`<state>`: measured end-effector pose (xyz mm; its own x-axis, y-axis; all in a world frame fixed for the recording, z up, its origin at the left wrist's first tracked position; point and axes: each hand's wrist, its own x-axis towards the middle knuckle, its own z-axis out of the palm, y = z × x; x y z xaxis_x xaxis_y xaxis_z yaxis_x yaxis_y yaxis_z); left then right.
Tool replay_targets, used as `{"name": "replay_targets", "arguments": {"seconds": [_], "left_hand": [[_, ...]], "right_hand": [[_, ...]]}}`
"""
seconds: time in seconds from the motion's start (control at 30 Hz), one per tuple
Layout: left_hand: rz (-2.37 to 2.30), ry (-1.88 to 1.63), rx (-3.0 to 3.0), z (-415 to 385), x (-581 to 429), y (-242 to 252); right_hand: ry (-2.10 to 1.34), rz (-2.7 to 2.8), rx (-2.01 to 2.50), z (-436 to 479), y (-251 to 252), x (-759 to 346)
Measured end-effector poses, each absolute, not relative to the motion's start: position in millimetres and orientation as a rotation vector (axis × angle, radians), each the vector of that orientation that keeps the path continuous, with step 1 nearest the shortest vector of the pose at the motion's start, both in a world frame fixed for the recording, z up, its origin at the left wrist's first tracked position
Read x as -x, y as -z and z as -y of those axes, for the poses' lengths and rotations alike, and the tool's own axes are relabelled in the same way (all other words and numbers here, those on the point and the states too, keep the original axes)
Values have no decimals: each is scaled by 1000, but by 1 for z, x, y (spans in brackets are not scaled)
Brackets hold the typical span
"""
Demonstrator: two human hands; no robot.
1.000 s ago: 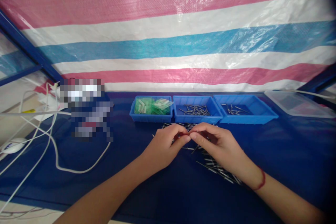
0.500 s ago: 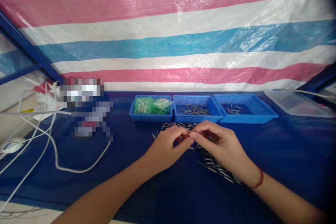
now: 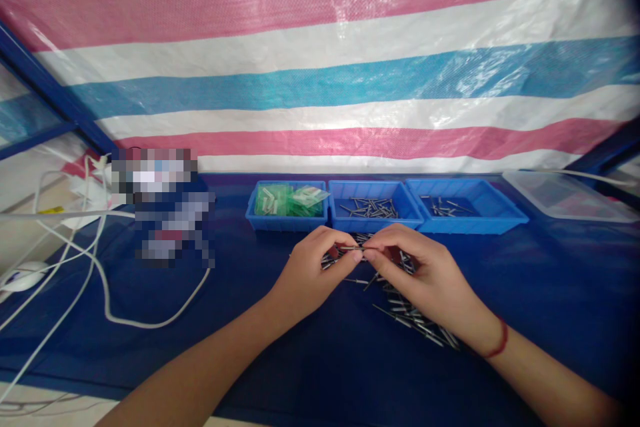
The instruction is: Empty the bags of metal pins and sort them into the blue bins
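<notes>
Between the fingertips of both hands lies a thin metal rod (image 3: 356, 248), roughly level. My left hand (image 3: 313, 267) pinches its left part, and my right hand (image 3: 419, 263) pinches it close by on the right. Many similar metal rods (image 3: 417, 320) lie loose on the dark blue table, below and around my right hand and behind both hands. Behind them stand three blue bins: the left bin (image 3: 287, 223) holds green packets (image 3: 273, 200), the middle bin (image 3: 377, 219) several metal rods, the right bin (image 3: 475, 223) fewer rods.
White cables (image 3: 107, 293) and a white mouse-like object (image 3: 26, 277) are at the left, beside pixelated items (image 3: 175, 213). A clear plastic lid (image 3: 565, 197) lies at the back right. A striped sheet (image 3: 320, 93) hangs behind the table.
My left hand has shifted slightly left, so the fingertips are a little farther apart. The thin rod between them now shows.
</notes>
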<state>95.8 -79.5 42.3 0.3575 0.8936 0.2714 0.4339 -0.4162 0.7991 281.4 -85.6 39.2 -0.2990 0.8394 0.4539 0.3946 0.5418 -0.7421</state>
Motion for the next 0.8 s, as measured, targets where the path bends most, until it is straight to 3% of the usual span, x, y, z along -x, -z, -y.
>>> {"name": "replay_targets", "arguments": {"seconds": [0.23, 0.43, 0.57, 0.8], "left_hand": [[-1223, -876, -2144, 79, -93, -45], [-1381, -506, -2571, 78, -85, -38], [-1372, -373, -2663, 78, -84, -34], [-1386, -327, -2729, 78, -86, -36]], "right_hand": [[-438, 1967, 1082, 73, -45, -297], [80, 1734, 1592, 42, -47, -354], [191, 1736, 1794, 28, -40, -379], [200, 1826, 1577, 34, -38, -359]]}}
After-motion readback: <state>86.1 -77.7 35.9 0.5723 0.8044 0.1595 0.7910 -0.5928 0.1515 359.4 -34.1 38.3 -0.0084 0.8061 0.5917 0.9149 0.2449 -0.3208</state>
